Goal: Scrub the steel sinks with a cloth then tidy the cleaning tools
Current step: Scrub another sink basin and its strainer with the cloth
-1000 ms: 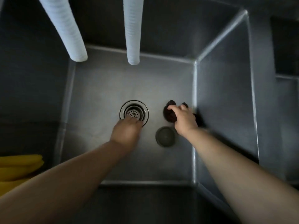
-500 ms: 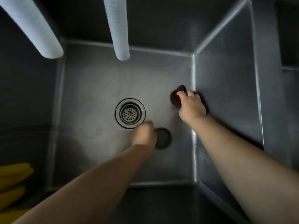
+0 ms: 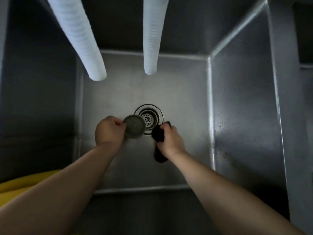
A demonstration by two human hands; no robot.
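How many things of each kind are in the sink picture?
White hoses: 2
Drain strainer: 1
Grey stopper: 1
Dark cloth: 1
Hands: 2
Total: 7

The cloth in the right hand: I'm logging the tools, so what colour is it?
Black or very dark, seen from the head view: the cloth in the right hand.

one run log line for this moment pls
left hand: holds round drain cover beside the drain | right hand: grips dark cloth | steel sink: drain uncovered
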